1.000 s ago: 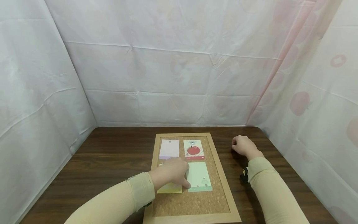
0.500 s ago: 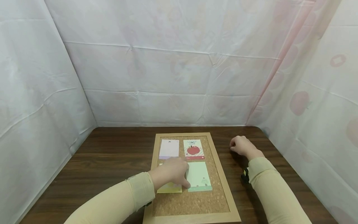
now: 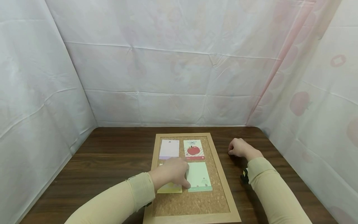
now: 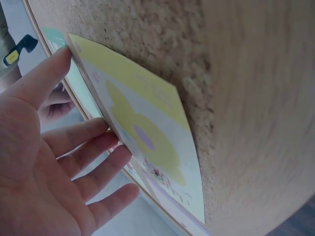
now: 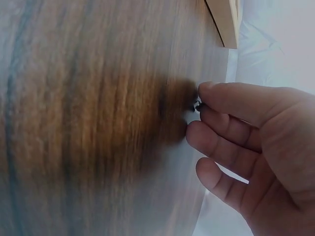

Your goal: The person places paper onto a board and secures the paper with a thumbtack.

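Observation:
In the head view my left hand (image 3: 171, 171) lies over the yellow-edged note card (image 3: 171, 188) on a framed corkboard (image 3: 193, 205). The left wrist view shows that card (image 4: 142, 123) slightly curved, its flower print visible; fingertips touch near its edge, fingers loosely extended. The thumb reaches toward the green-edged card (image 3: 199, 175). My right hand (image 3: 240, 147) is low over the table, right of the board. In the right wrist view its thumb and forefinger pinch a small dark pushpin (image 5: 199, 106) with a shiny bit, mostly hidden by the fingertips.
A purple-edged card (image 3: 169, 149) and an apple card (image 3: 193, 150) are at the board's upper part, each with a small dark spot near its top. The dark wooden table (image 3: 117, 155) extends on both sides. Pale curtains (image 3: 167, 77) enclose the back and sides.
My right hand has shifted slightly left toward the board and its fingers have turned a little downward. The left hand and the cards have stayed in place.

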Demonstrator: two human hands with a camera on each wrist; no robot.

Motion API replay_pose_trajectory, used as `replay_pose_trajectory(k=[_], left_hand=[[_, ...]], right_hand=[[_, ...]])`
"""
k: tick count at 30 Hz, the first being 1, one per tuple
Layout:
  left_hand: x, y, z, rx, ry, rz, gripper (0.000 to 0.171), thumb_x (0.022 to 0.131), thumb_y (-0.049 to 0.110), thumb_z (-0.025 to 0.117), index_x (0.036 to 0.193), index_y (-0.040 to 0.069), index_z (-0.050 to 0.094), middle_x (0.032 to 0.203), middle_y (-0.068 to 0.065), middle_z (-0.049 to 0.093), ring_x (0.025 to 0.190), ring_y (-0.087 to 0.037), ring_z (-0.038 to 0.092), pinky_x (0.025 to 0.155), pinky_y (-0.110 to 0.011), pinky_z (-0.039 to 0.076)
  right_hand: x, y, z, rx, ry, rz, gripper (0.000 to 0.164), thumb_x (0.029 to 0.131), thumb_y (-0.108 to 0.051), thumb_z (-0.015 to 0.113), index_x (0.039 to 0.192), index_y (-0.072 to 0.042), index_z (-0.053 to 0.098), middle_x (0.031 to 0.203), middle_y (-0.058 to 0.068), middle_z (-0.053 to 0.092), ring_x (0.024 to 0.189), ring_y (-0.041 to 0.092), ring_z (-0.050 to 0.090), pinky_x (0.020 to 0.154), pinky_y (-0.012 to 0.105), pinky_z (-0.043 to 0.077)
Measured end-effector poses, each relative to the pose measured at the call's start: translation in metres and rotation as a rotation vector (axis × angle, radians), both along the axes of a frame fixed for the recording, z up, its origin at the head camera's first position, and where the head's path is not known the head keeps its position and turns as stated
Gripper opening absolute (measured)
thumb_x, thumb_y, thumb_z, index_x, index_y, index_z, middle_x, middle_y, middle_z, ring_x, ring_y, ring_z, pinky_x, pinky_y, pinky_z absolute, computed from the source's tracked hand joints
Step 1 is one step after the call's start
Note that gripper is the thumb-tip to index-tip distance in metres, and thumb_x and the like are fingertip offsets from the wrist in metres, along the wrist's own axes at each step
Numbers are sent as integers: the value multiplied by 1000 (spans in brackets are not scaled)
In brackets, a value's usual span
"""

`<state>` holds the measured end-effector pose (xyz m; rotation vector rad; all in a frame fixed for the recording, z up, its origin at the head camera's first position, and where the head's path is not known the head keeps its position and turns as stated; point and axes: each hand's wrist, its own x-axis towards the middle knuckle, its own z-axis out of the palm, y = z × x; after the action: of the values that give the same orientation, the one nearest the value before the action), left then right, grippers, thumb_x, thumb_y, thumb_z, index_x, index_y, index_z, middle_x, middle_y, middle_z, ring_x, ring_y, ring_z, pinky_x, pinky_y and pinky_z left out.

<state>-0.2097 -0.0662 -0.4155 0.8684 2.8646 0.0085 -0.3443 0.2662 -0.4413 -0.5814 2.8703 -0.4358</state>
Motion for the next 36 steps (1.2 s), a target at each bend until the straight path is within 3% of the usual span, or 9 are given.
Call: replay_pose_trajectory(k=[8, 18, 24, 30, 36], left_hand=[[-1, 0, -2, 3, -3, -4, 40, 73, 60, 84, 75, 22, 70, 83, 10, 56, 72, -11, 52, 65, -28, 48], [-1, 0, -2, 4, -12, 4, 40, 73, 59, 85, 76, 22, 69, 82, 10, 55, 72, -11, 52, 66, -29, 48], [-1, 0, -1, 8, -18, 3, 40, 74, 59, 84, 74, 22, 68, 82, 10, 55, 72, -11, 51, 67, -29, 48], [0, 0, 0, 11, -12, 5, 41, 73, 59, 85, 78, 21, 70, 83, 9, 55, 72, -11, 52, 67, -29, 48], [0, 0, 1, 8, -12, 5, 41, 73, 59, 85, 81, 21, 72, 83, 9, 56, 72, -11, 52, 67, -29, 49]], right_hand=[[2, -2, 1, -23, -3, 31, 9, 89, -9, 75, 81, -12, 73, 74, -4, 64, 65, 14, 58, 62, 34, 50], [-1, 6, 12, -64, 68, 40, 10, 97, -9, 66, 100, -5, 74, 92, 3, 70, 80, 19, 63, 70, 42, 53], [-2, 14, 17, -54, 66, 45, 20, 96, -3, 65, 114, -1, 71, 109, 12, 70, 99, 32, 66, 80, 49, 54], [1, 19, 25, -63, 83, 40, 34, 94, -1, 68, 128, 1, 65, 123, 20, 66, 114, 40, 62, 89, 54, 52], [5, 25, 29, -6, 129, 72, 46, 92, 3, 70, 136, 1, 60, 136, 25, 58, 124, 46, 54, 95, 58, 48]])
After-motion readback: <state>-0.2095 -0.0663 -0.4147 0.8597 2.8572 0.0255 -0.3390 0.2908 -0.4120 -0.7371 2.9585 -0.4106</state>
